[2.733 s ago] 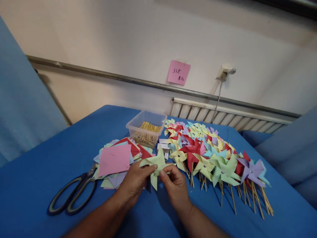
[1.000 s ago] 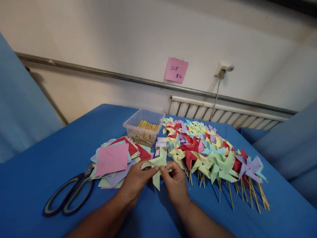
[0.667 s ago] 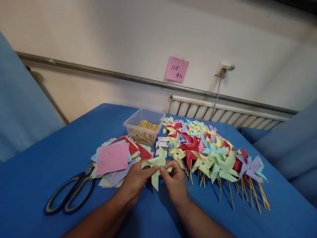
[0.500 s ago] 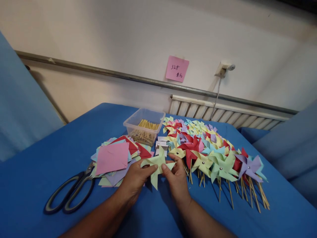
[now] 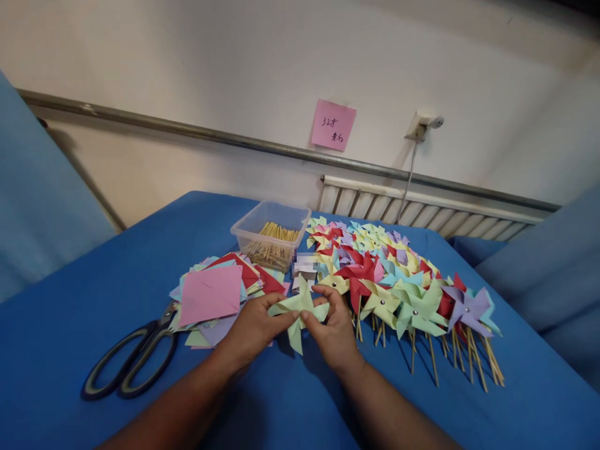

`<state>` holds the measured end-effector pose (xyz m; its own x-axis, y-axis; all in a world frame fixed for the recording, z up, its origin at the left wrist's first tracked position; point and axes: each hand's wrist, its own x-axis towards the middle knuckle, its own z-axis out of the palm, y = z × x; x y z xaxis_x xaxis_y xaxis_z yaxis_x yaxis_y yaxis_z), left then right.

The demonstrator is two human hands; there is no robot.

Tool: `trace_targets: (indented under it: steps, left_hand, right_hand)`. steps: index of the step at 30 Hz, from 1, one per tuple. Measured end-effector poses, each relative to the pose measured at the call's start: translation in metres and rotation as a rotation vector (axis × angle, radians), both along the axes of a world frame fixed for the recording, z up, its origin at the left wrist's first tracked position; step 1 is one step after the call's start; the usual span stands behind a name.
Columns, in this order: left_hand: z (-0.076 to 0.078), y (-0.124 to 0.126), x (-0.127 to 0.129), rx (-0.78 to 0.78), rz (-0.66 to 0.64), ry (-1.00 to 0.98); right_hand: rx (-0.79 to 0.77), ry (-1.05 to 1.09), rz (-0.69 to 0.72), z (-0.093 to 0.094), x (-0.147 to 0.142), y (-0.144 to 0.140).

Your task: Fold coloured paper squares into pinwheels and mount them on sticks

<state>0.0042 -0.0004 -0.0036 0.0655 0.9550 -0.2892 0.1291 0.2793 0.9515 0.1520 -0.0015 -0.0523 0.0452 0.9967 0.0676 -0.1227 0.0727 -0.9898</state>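
Observation:
Both my hands pinch a pale green paper pinwheel (image 5: 302,306) above the blue table, its blades folded toward the middle. My left hand (image 5: 257,325) is closed on its left side, with the thumb at the centre. From the right, my right hand (image 5: 332,325) grips it too, thumb tip also near the centre. No stick shows below this pinwheel. The fingers behind the paper are partly hidden. A pile of paper squares with a pink square (image 5: 210,295) on top lies left of my left hand. Finished pinwheels on sticks (image 5: 416,309) lie right of my right hand.
Large scissors (image 5: 135,362) lie at the left, blades partly under the paper pile. A clear plastic box (image 5: 241,236) of short thin sticks stands behind my hands, with small white boxes (image 5: 305,265) beside it. A blue cloth (image 5: 140,269) covers the table; a radiator (image 5: 356,200) is beyond.
My thumbs stay at the centre of the pinwheel, with only a slight shift of the fingers. The whole view has moved a little.

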Motion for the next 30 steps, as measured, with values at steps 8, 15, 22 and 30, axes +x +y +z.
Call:
trace_targets:
  steps: [8, 15, 22, 30]
  left_hand:
    - [0.010, 0.002, -0.005, 0.010, 0.170, -0.238]
    - [0.020, 0.010, -0.017, 0.050, 0.315, -0.642]
    - [0.015, 0.010, -0.016, 0.037, 0.310, -0.668]
    - [0.011, 0.008, -0.012, 0.023, 0.316, -0.619]
  right_hand:
    - [0.061, 0.150, -0.019, -0.003, 0.003, 0.010]
    - [0.134, -0.412, 0.045, -0.020, 0.007, 0.016]
    - [0.268, -0.927, 0.188, -0.008, -0.001, 0.008]
    - [0.257, -0.982, 0.135, -0.007, 0.004, 0.008]
